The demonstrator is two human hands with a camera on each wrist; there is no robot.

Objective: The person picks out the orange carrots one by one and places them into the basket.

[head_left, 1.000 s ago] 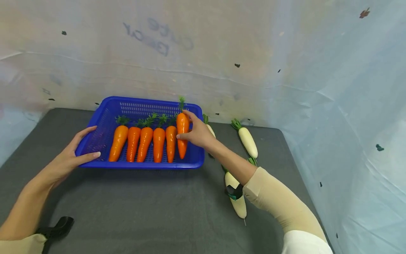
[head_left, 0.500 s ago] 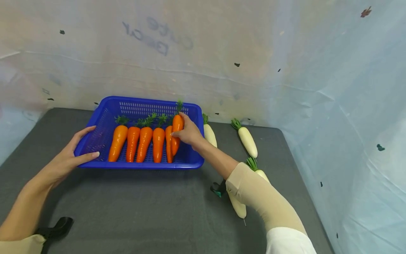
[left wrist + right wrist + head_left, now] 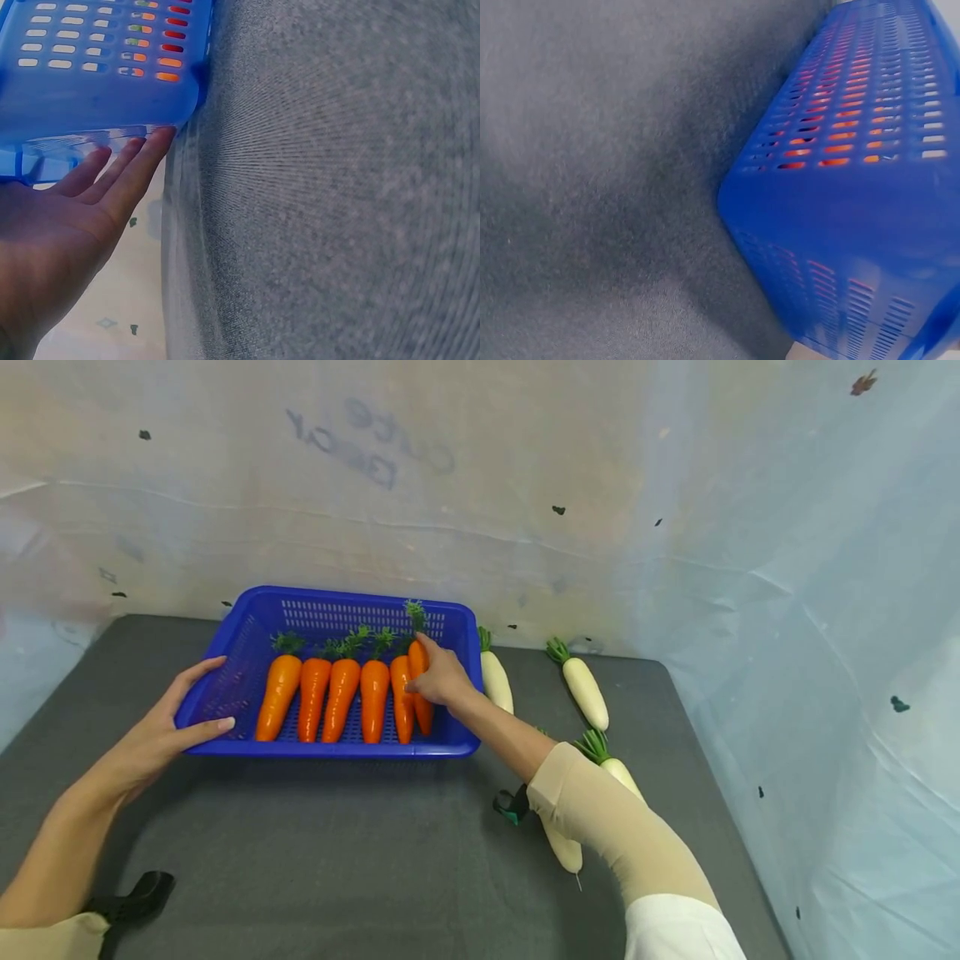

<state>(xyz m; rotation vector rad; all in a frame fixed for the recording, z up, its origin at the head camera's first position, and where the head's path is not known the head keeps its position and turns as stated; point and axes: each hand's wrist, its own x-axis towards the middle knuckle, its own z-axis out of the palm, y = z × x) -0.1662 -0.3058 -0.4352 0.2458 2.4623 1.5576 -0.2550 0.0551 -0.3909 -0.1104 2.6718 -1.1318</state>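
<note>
In the head view my right hand (image 3: 445, 677) reaches into the blue basket (image 3: 337, 749) from the right. Thumb and fingers pinch an orange carrot (image 3: 424, 714) with a green top, low at the right end of a row of several carrots (image 3: 344, 693). These lie side by side, tops toward the back wall. My left hand (image 3: 161, 727) grips the basket's left side, thumb over the rim. The left wrist view shows the fingers of this hand (image 3: 97, 210) against the basket's outside (image 3: 112, 97). Only the basket's perforated outside (image 3: 840, 202) fills the right wrist view; the carrot is hidden there.
Several white radishes with green tops lie on the grey table right of the basket, including one radish (image 3: 585, 693) at the back and another radish (image 3: 562, 845) partly under the right forearm. A pale plastic sheet (image 3: 525, 460) rises behind and on the right.
My right hand has moved left and down with its carrot, from above the basket floor to beside the last carrot of the row. The left hand has kept its place on the basket.
</note>
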